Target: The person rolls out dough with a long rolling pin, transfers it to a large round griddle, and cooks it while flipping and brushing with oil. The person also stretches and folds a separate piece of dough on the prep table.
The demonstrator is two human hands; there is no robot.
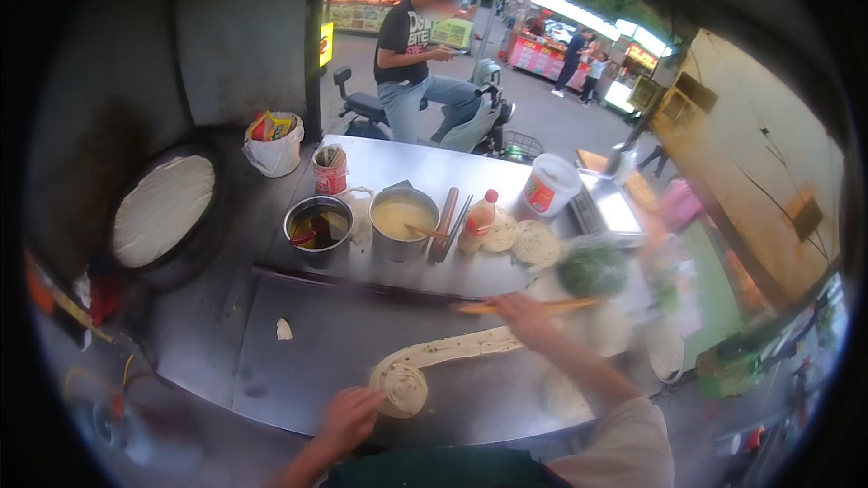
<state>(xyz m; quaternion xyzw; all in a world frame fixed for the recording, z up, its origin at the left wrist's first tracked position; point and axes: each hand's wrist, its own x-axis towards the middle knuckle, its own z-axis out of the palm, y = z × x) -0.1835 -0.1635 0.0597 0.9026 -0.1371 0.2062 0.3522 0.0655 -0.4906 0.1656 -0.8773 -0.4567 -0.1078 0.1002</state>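
Observation:
On the steel worktop lies a strip of dough flecked with green (470,344), its left end wound into a flat coil (403,389). My left hand (351,417) is at the coil's left edge, its fingers closed on the rim. My right hand (526,318) grips a thin wooden rolling pin (568,305), held crosswise above the strip's right part. That hand and forearm hide the strip's right end. A small scrap of dough (284,329) rests on the worktop to the left.
Behind stand a pot of dark liquid (318,228), a pot of pale batter (403,217), a squeeze bottle (479,219), flat dough rounds (537,245) and a white bucket (550,184). A round griddle (213,183) holds a large flatbread at left. Beyond the counter, a person sits on a scooter.

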